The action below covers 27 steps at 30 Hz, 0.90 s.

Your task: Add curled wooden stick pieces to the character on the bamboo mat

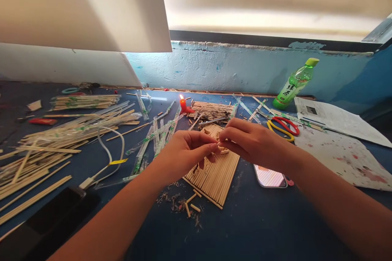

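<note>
My left hand (183, 153) and my right hand (249, 140) meet fingertip to fingertip above a flat mat of glued wooden sticks (214, 175) on the blue table. Both hands pinch a small wooden piece (219, 145) between thumbs and fingers; most of it is hidden by the fingers. Short stick offcuts and shavings (188, 204) lie at the mat's near corner. A second stick panel (211, 110) lies behind, next to a lit red candle (183, 106).
Piles of long chopsticks and clear wrappers (61, 138) fill the left side, with a white cable (107, 159). A phone (269, 177) lies under my right wrist. Red-and-yellow scissors (283, 127), a green bottle (295, 83) and papers (337, 147) are at the right.
</note>
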{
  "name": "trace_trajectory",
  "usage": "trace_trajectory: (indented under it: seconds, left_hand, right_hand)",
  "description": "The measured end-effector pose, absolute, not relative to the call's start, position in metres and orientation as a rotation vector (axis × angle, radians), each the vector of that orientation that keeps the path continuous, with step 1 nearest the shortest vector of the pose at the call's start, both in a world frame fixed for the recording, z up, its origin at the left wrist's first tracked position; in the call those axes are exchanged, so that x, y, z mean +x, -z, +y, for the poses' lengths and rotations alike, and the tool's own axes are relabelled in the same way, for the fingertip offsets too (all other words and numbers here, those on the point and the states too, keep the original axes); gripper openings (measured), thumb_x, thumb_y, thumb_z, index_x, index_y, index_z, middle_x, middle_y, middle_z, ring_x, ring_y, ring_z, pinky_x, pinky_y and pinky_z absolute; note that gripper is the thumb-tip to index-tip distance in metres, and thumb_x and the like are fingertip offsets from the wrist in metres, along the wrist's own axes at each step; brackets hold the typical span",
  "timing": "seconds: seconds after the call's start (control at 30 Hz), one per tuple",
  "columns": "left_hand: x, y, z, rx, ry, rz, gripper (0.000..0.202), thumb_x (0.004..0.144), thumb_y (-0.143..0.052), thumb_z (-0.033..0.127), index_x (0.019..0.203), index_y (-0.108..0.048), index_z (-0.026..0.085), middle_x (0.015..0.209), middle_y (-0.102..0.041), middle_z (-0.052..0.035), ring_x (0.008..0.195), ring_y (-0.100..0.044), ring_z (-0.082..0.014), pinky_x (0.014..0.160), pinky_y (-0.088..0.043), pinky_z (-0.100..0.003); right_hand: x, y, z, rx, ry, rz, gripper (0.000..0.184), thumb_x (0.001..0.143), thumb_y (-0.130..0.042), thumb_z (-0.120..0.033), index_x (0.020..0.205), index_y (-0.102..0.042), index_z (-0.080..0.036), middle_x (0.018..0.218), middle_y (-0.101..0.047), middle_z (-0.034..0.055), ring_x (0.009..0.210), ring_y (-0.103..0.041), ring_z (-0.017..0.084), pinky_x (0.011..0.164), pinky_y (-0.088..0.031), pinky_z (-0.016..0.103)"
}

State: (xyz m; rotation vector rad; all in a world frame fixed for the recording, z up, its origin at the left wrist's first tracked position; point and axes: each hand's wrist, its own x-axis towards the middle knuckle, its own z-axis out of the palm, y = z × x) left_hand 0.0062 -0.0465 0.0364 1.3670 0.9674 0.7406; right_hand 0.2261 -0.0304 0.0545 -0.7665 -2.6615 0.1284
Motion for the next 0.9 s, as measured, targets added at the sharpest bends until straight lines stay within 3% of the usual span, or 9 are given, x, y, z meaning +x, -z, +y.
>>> trace_trajectory:
  seconds: [0.13,0.27,0.43,0.7,0.9]
  left_hand:
    - [0.007,-0.033,-0.046,1.337,-0.695,0.995,0.022,0.081,-0.072,0.035,0.090,-0.070,0.016,0.074,-0.071,-0.0041,0.057,-0.059,-0.0117,0.051,-0.048,-0.023]
    - [0.009,-0.035,-0.046,1.230,-0.804,1.034,0.016,0.079,-0.073,0.029,0.084,-0.066,0.016,0.082,-0.074,-0.0078,0.062,-0.063,-0.0132,0.050,-0.048,-0.023]
    - [0.007,-0.037,-0.044,1.171,-0.909,1.089,0.015,0.078,-0.073,0.027,0.080,-0.062,0.017,0.078,-0.074,-0.0068,0.056,-0.061,-0.0119,0.049,-0.048,-0.023]
    - [0.004,-0.033,-0.040,1.145,-1.004,1.101,0.019,0.078,-0.073,0.028,0.080,-0.058,0.016,0.081,-0.075,-0.0086,0.060,-0.063,-0.0132,0.047,-0.046,-0.021]
    - [0.007,-0.033,-0.040,1.153,-1.006,1.130,0.018,0.078,-0.072,0.026,0.080,-0.058,0.017,0.081,-0.074,-0.0083,0.060,-0.062,-0.0130,0.048,-0.045,-0.021]
  right_hand:
    - [0.229,-0.059,-0.023,-0.752,-0.239,-2.551,0.017,0.099,-0.048,-0.029,0.098,-0.061,-0.018,0.093,-0.059,0.0045,0.078,-0.055,0.012,0.071,-0.044,0.027]
    - [0.254,-0.052,0.006,-1.130,-0.247,-2.374,0.013,0.093,-0.054,-0.027,0.094,-0.063,-0.018,0.085,-0.063,0.0040,0.072,-0.056,0.014,0.070,-0.043,0.031]
    - [0.284,-0.021,0.039,-1.524,-0.287,-2.308,0.015,0.086,-0.058,-0.030,0.092,-0.067,-0.019,0.083,-0.069,0.0069,0.073,-0.060,0.020,0.067,-0.041,0.034]
    - [0.281,0.009,0.048,-1.574,-0.327,-2.306,0.013,0.082,-0.060,-0.027,0.090,-0.068,-0.020,0.083,-0.071,0.0069,0.072,-0.062,0.020,0.066,-0.041,0.034]
    - [0.280,0.006,0.049,-1.593,-0.299,-2.251,0.017,0.088,-0.052,-0.027,0.087,-0.066,-0.019,0.080,-0.069,0.0079,0.071,-0.059,0.020,0.065,-0.039,0.034]
